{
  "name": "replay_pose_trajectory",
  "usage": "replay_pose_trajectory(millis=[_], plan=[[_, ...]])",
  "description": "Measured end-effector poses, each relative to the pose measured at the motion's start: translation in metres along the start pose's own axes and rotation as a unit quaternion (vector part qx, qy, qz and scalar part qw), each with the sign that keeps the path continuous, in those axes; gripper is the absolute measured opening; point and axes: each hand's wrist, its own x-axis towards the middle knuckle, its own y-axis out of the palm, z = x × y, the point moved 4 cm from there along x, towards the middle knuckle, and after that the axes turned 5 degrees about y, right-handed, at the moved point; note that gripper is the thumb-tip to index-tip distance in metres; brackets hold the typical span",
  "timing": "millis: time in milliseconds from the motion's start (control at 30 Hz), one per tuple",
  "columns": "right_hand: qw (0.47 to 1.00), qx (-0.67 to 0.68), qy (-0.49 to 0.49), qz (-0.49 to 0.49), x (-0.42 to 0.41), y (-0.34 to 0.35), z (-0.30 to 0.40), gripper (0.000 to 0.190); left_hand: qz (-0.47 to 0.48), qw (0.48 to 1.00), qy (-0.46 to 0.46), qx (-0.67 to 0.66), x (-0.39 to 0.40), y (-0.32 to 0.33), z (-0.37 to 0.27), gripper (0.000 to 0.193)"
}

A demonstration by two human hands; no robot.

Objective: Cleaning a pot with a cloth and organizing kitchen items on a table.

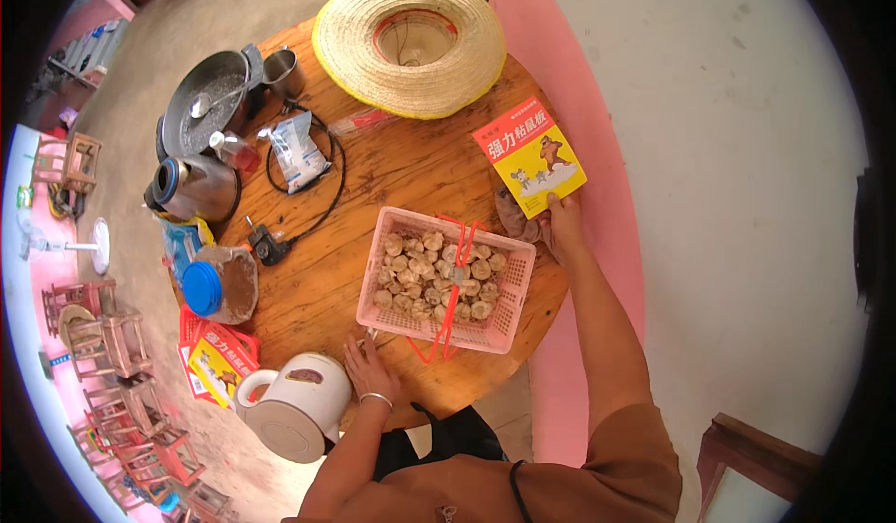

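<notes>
My right hand grips the lower edge of a flat red and yellow packet printed with cartoon animals, raised over the table's right edge. Below it, a crumpled grey-brown cloth lies partly hidden. My left hand, with a bracelet at the wrist, rests on the wooden table, fingers spread. A small pale thing, too covered to name, is at its fingertips. Between my hands stands a pink plastic basket of garlic bulbs, with red handles. Beside my left hand is a white electric kettle.
A straw hat lies at the far edge. Leftward are a metal pan, a steel cup, a metal kettle, a black power cord and a blue-lidded jar. Similar packets sit in a red basket.
</notes>
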Motion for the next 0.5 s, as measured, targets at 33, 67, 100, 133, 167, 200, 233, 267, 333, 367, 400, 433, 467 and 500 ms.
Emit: replay_pose_trajectory(millis=[33, 67, 100, 133, 167, 200, 233, 267, 333, 367, 400, 433, 467, 500], plan=[[1.000, -0.007, 0.002, 0.004, -0.002, 0.001, 0.001, 0.019, -0.009, 1.000, -0.008, 0.001, 0.002, 0.005, 0.003, 0.071], [1.000, -0.022, 0.010, -0.003, -0.003, 0.000, -0.001, 0.019, -0.006, 1.000, -0.017, -0.004, 0.002, 0.009, 0.005, 0.071], [0.999, -0.037, 0.017, -0.008, -0.002, -0.003, -0.003, 0.019, -0.008, 1.000, -0.023, -0.005, 0.003, 0.011, 0.005, 0.069], [0.999, -0.044, 0.022, -0.001, -0.001, -0.005, -0.004, 0.019, -0.009, 1.000, -0.030, -0.005, 0.004, 0.013, 0.005, 0.066], [0.997, -0.072, 0.007, -0.007, 0.001, -0.011, -0.007, 0.022, -0.033, 0.999, -0.015, 0.017, 0.007, 0.012, 0.001, 0.059], [0.995, -0.097, -0.008, -0.012, 0.001, -0.011, -0.008, 0.026, -0.029, 0.999, -0.024, 0.015, 0.010, 0.013, 0.004, 0.059], [0.995, -0.104, -0.003, -0.005, -0.001, -0.011, -0.012, 0.026, -0.019, 1.000, -0.006, -0.001, 0.012, 0.014, 0.005, 0.056], [0.995, -0.096, -0.005, 0.002, -0.003, -0.006, -0.013, 0.027, -0.009, 1.000, 0.013, -0.017, 0.015, 0.015, 0.006, 0.052], [0.995, -0.097, -0.001, 0.019, 0.001, -0.003, -0.017, 0.027, -0.041, 0.999, 0.017, 0.014, 0.019, 0.014, 0.010, 0.047], [0.997, -0.074, -0.022, 0.018, 0.007, -0.008, -0.015, 0.028, -0.062, 0.998, 0.017, -0.006, 0.025, 0.020, 0.016, 0.043], [0.998, -0.052, -0.037, 0.020, 0.007, -0.007, -0.021, 0.029, -0.080, 0.996, 0.012, -0.024, 0.027, 0.024, 0.022, 0.038], [0.998, 0.020, -0.018, 0.059, -0.012, 0.020, -0.012, 0.030, -0.066, 0.997, -0.018, -0.034, 0.023, 0.017, 0.032, 0.031], [0.992, 0.095, -0.003, 0.086, -0.034, 0.046, 0.010, 0.030, -0.056, 0.997, -0.038, -0.049, 0.025, 0.008, 0.036, 0.025], [0.996, -0.005, -0.049, 0.077, -0.003, 0.011, 0.004, 0.032, -0.043, 0.994, -0.046, -0.087, 0.035, 0.010, 0.028, 0.020]])
